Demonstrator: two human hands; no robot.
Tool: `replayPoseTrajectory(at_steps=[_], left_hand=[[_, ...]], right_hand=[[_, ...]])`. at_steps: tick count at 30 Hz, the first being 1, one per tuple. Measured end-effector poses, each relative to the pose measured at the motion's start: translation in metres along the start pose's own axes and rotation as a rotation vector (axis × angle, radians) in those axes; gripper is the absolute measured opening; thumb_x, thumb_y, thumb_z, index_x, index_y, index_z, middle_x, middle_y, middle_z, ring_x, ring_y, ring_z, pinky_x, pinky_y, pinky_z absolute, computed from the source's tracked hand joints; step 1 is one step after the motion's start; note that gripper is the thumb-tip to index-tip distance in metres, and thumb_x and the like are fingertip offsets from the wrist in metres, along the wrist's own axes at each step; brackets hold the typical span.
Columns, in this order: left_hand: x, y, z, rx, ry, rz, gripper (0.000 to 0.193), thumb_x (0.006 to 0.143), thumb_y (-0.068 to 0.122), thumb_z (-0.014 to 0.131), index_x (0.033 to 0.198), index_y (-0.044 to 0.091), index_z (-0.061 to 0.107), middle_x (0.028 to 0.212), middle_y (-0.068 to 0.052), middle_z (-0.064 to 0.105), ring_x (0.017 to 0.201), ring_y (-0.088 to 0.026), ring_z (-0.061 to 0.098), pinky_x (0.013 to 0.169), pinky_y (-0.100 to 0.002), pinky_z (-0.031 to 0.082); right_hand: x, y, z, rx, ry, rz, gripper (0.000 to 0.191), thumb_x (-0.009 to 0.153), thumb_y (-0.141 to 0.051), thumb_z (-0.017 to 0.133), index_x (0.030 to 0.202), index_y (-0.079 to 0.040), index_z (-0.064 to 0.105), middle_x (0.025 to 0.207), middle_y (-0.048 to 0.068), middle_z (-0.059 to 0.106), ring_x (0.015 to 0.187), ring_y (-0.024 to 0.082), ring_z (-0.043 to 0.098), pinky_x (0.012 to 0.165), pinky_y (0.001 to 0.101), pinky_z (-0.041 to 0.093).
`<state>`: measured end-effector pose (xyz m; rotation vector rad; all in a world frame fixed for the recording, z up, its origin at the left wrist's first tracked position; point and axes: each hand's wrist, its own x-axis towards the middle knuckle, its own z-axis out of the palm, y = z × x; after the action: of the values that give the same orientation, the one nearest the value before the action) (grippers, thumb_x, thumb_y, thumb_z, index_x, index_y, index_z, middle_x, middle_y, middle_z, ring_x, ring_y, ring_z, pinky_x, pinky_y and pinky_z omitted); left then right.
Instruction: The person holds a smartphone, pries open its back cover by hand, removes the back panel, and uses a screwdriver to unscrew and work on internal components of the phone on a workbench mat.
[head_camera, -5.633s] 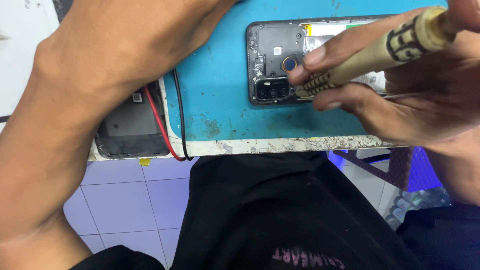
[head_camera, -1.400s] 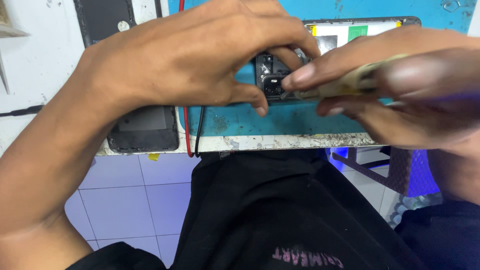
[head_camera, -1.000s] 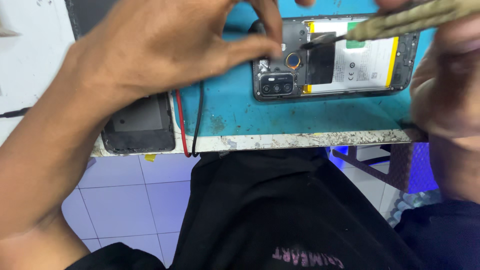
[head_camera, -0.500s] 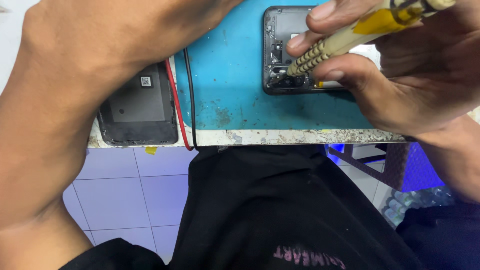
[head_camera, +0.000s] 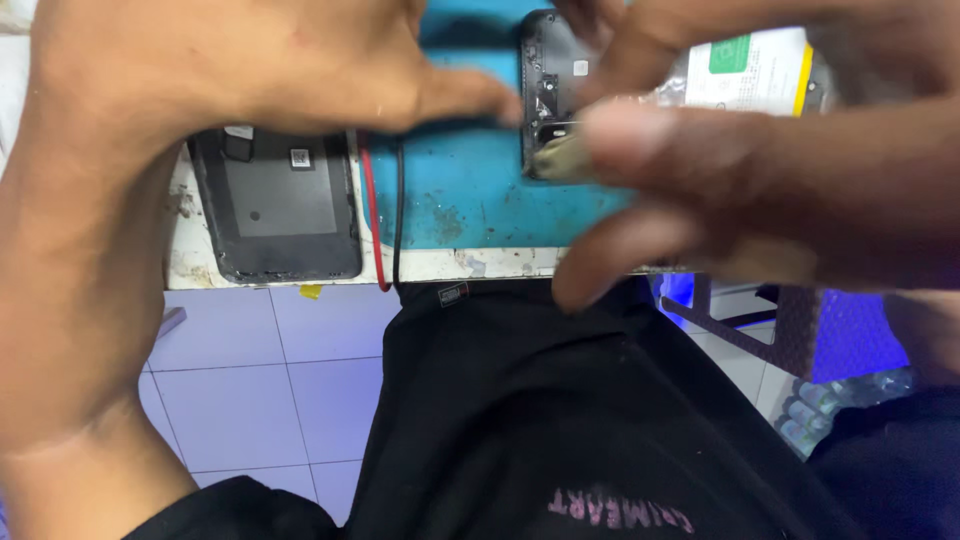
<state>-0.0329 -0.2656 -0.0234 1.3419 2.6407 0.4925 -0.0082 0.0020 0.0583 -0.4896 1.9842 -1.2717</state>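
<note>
Teal matting (head_camera: 470, 190) is covering the bench where you are working, and the opened phone (head_camera: 560, 100) is lying on it with its back cover off, its camera end pointing toward you and its white-and-yellow battery (head_camera: 755, 75) showing between your fingers. Your left hand (head_camera: 230, 70) is reaching across from the left with the fingers stretched out, one fingertip pressing against the phone's left edge; it is not gripping anything. Your right hand (head_camera: 780, 170) is hovering close over the phone, blurred, with thumb and fingers pinched around the yellowish handle of a screwdriver (head_camera: 565, 160), whose end is sitting at the phone's camera corner; the tip itself is too blurred to make out. Just left of the mat, a dark phone back cover (head_camera: 280, 215) is lying inside-up on the white bench edge (head_camera: 480, 265). Red and black wires (head_camera: 385, 215) are running between the cover and the mat, dropping over the bench edge toward your black shirt (head_camera: 560, 420).
</note>
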Motion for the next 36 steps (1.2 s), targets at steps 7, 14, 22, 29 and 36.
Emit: replayPoseTrajectory(at_steps=[7,14,22,29,36], left_hand=[[0.012,0.02,-0.015,-0.687,0.019,0.107,0.033,0.087,0.025,0.083,0.114,0.009,0.072,0.098,-0.004,0.075,0.086,-0.016,0.072,0.071,-0.032,0.055],[0.02,0.019,-0.014,-0.874,-0.06,0.134,0.021,0.083,0.018,0.079,0.103,0.01,0.076,0.095,0.001,0.077,0.09,-0.01,0.074,0.079,-0.027,0.057],[0.02,0.022,-0.024,-0.937,-0.085,0.169,0.025,0.088,0.023,0.078,0.106,0.008,0.074,0.095,-0.001,0.077,0.089,-0.01,0.071,0.083,-0.029,0.056],[0.019,0.023,-0.022,-0.761,-0.056,-0.001,0.043,0.079,0.037,0.089,0.109,0.01,0.074,0.095,0.001,0.075,0.085,-0.012,0.07,0.072,-0.031,0.053],[0.023,0.016,-0.014,-0.954,0.066,0.276,0.027,0.093,0.014,0.08,0.115,0.003,0.069,0.113,-0.007,0.07,0.111,-0.018,0.069,0.102,-0.033,0.057]], right_hand=[[0.001,-0.006,0.007,0.065,0.054,-0.045,0.023,0.099,-0.022,0.06,0.1,0.001,0.061,0.113,0.018,0.067,0.1,0.028,0.08,0.07,0.0393,0.067],[0.0,0.004,-0.012,-0.447,-0.12,-0.287,0.024,0.096,-0.02,0.062,0.113,-0.007,0.074,0.105,0.008,0.071,0.089,0.022,0.067,0.069,0.0394,0.058],[0.024,0.023,-0.026,-0.315,-0.245,-0.69,0.024,0.09,0.001,0.062,0.112,-0.002,0.071,0.112,0.016,0.07,0.095,0.025,0.071,0.074,0.0368,0.063],[0.023,0.033,-0.037,-0.311,-0.254,-0.743,0.027,0.077,0.005,0.066,0.102,-0.005,0.07,0.115,0.02,0.068,0.105,0.029,0.072,0.09,0.0369,0.066],[0.023,0.035,-0.04,-0.216,-0.305,-0.677,0.038,0.07,0.001,0.059,0.106,-0.002,0.072,0.117,0.018,0.071,0.108,0.024,0.072,0.094,0.0351,0.067]])
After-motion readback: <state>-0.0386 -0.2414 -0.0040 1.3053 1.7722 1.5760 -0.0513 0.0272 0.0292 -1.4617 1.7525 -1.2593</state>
